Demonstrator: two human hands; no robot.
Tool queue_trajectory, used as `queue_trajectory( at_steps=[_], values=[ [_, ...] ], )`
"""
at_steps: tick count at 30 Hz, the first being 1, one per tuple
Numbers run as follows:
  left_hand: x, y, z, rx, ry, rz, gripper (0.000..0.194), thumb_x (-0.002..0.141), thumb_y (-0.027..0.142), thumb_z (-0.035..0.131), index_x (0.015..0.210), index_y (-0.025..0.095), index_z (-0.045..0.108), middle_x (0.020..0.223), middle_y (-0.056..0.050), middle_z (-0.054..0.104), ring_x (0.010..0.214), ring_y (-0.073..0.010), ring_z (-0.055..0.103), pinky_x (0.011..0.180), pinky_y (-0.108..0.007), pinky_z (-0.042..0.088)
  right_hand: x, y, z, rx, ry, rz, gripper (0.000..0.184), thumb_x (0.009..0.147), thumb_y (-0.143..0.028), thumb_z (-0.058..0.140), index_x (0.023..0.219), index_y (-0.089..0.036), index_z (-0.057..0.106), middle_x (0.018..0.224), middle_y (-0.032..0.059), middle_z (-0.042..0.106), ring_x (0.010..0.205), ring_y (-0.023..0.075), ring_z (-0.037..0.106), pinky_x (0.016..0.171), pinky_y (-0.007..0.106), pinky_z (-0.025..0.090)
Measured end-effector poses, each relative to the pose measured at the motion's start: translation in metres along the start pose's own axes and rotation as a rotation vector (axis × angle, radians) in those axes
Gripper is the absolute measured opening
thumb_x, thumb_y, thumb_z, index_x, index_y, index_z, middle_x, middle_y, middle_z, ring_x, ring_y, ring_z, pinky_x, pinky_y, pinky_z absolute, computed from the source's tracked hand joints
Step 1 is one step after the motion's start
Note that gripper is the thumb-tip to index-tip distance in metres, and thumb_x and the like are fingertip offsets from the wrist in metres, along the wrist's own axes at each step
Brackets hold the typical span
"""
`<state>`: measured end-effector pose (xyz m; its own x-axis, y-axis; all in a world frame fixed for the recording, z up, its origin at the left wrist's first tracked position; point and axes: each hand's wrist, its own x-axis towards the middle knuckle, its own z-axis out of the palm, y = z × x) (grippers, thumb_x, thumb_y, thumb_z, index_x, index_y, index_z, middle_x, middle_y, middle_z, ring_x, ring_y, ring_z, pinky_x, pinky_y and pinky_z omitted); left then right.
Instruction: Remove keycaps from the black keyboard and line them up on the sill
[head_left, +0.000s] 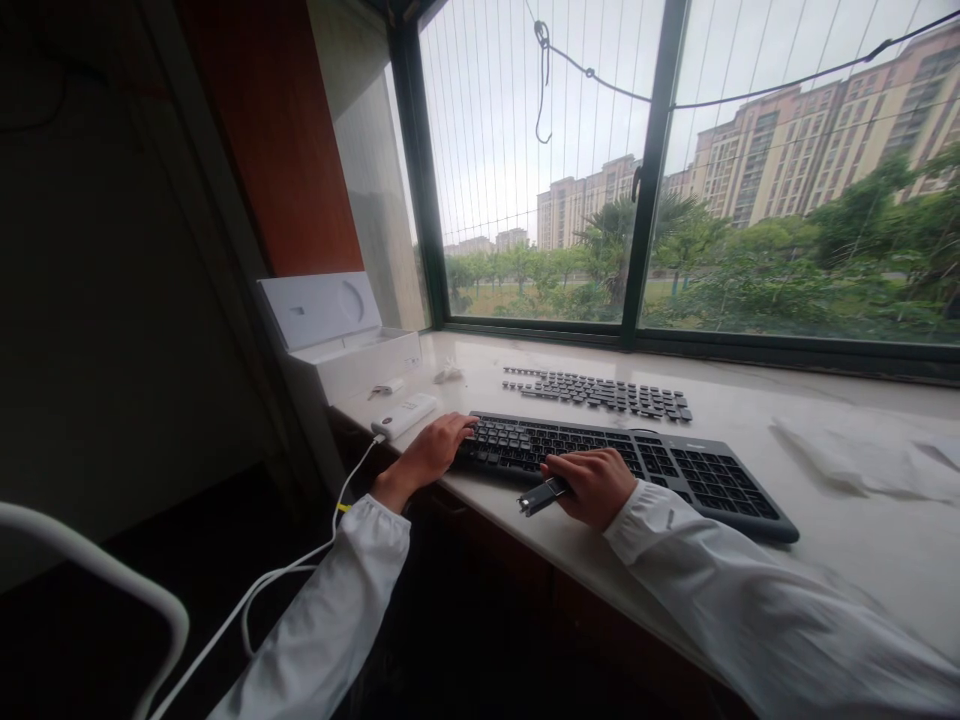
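Observation:
A long black keyboard (690, 490) lies along the front of the marble-look sill, its key field at the right end bare of caps and part of the left still capped. My left hand (435, 450) rests at its left end, fingers stretched onto the keys, holding nothing. Over the front edge of the keyboard, my right hand (600, 487) is closed around a small dark tool with a metallic end (538, 497) that points left. The tool's exact kind cannot be made out. Behind the keyboard, many loose dark keycaps (600, 392) lie in rows.
An open white box (352, 360) stands at the left end of the sill (847, 540). Near it lie a white power bank (403, 415) with a white cable (349, 482) and a small crumpled item (448, 372). Clear plastic wrapping (847, 455) lies right. A window closes the back.

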<state>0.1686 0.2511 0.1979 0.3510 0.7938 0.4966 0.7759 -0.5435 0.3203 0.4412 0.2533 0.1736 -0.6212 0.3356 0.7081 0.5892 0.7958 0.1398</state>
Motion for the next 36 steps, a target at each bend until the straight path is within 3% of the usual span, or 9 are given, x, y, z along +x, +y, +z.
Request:
queue_trajectory(
  at_steps=[6,10,12,15,20,26,36],
  values=[
    [0.003,0.028,0.005,-0.339,0.075,-0.155,0.036,0.093,0.037,0.033,0.112,0.017,0.057,0.097,-0.006,0.064,0.085,-0.0169,0.058,0.078,-0.029,0.045,0.003,-0.005,-0.005,0.004,-0.014,0.055,0.021,0.084,-0.034,0.053,0.069,-0.02,0.057,0.056,-0.0017,0.061,0.051,0.0097,0.055,0.053,0.024,0.024],
    [0.001,0.054,0.014,-0.6,0.015,-0.207,0.035,0.092,0.04,0.037,0.111,0.018,0.056,0.095,-0.005,0.063,0.074,-0.0136,0.054,0.065,-0.024,0.043,0.007,-0.01,-0.01,0.055,-0.042,0.226,0.012,0.08,-0.034,0.057,0.084,-0.025,0.063,0.068,-0.0029,0.068,0.061,0.0134,0.063,0.054,0.023,0.028],
    [-0.001,0.065,0.02,-0.692,-0.01,-0.226,0.035,0.091,0.04,0.039,0.112,0.017,0.055,0.093,-0.005,0.062,0.069,-0.0123,0.052,0.06,-0.022,0.041,0.011,-0.013,-0.012,0.07,-0.071,0.322,0.017,0.075,-0.03,0.059,0.091,-0.029,0.064,0.071,-0.0038,0.069,0.064,0.0157,0.065,0.054,0.023,0.03],
    [-0.004,0.077,0.03,-0.719,0.013,-0.257,0.034,0.09,0.039,0.04,0.111,0.017,0.056,0.083,-0.003,0.061,0.065,-0.0118,0.05,0.059,-0.022,0.04,0.017,-0.017,-0.013,0.085,-0.089,0.456,0.026,0.07,-0.024,0.06,0.094,-0.032,0.066,0.069,-0.0034,0.069,0.065,0.0184,0.065,0.056,0.024,0.033],
    [-0.004,0.086,0.041,-0.695,0.076,-0.268,0.031,0.09,0.037,0.042,0.108,0.016,0.057,0.077,-0.002,0.061,0.067,-0.0133,0.054,0.061,-0.023,0.04,0.022,-0.016,-0.009,0.186,-0.055,0.599,0.016,0.074,-0.03,0.057,0.085,-0.03,0.069,0.07,-0.0009,0.069,0.07,0.0203,0.065,0.059,0.026,0.037],
    [-0.004,0.086,0.046,-0.791,0.064,-0.267,0.032,0.09,0.037,0.043,0.111,0.016,0.056,0.093,-0.006,0.064,0.07,-0.0139,0.058,0.064,-0.024,0.044,0.023,-0.01,-0.008,0.472,-0.068,0.52,0.015,0.076,-0.029,0.056,0.081,-0.02,0.066,0.066,0.0007,0.066,0.062,0.0162,0.06,0.057,0.023,0.039],
    [-0.011,0.081,0.047,-0.852,0.042,-0.314,0.032,0.088,0.038,0.047,0.107,0.014,0.058,0.089,-0.006,0.063,0.068,-0.0133,0.056,0.061,-0.024,0.043,0.025,-0.015,-0.012,0.539,-0.146,0.453,0.016,0.072,-0.016,0.052,0.083,-0.02,0.063,0.071,0.0,0.066,0.067,0.0159,0.061,0.062,0.023,0.041]
  ],
)
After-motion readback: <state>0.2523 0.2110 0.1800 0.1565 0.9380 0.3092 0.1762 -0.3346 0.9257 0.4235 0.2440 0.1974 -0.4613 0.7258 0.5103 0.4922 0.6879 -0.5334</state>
